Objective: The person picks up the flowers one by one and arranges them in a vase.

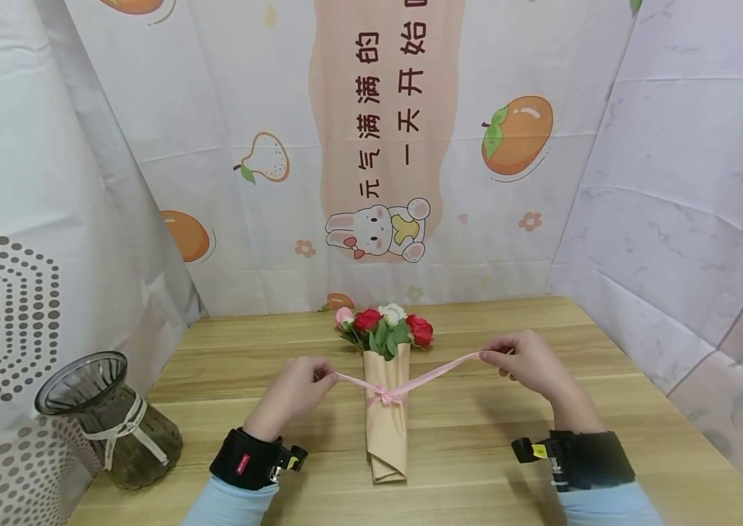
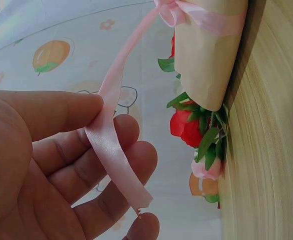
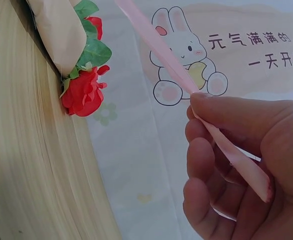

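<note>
A bouquet in tan wrapping paper lies on the table, with red roses, a white rose and a pink one at its far end. Around its middle runs a pink ribbon, knotted at the front with a small loop. My left hand pinches one ribbon tail between thumb and forefinger, its cut end hanging past the fingers in the left wrist view. To the right of the bouquet, my right hand pinches the other tail, raised and stretched out from the knot.
A dark glass vase with a white cord bow stands at the table's left edge. Printed cloth hangs behind the wooden table, and more cloth hangs along both sides.
</note>
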Tool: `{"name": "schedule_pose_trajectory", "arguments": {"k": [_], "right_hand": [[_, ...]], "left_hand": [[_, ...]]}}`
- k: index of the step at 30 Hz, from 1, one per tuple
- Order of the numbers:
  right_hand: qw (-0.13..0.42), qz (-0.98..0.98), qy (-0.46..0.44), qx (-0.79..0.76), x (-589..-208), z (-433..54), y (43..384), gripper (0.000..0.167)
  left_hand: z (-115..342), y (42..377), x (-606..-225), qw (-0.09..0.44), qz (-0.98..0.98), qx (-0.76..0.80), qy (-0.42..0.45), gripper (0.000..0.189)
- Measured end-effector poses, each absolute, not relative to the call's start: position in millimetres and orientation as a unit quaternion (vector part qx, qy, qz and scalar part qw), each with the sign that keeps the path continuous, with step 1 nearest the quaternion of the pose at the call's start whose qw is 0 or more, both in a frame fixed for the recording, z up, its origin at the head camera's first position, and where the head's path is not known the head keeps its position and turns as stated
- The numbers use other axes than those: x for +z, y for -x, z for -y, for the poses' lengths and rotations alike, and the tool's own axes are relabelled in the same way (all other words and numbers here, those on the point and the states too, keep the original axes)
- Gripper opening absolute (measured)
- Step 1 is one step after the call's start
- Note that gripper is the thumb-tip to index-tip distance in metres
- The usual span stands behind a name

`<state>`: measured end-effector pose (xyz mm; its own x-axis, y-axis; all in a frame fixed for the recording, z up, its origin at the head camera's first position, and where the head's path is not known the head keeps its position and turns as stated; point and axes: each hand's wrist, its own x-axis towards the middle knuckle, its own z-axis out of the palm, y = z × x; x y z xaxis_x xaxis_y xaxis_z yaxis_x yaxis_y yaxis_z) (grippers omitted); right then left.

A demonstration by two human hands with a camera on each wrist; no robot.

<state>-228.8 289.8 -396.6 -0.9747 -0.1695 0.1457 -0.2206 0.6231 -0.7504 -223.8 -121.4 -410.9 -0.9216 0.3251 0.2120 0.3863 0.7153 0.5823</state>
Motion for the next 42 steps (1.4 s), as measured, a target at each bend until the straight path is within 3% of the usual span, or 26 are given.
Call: {"name": "schedule_pose_trajectory", "arguments": {"k": [42], "right_hand": [[0.048, 0.903, -0.065, 0.422, -400.5, -313.4, 229.3, 0.025]], "left_hand": [[159.8, 235.9, -407.2, 0.053, 0.924, -0.356, 0.130, 0.010]]}}
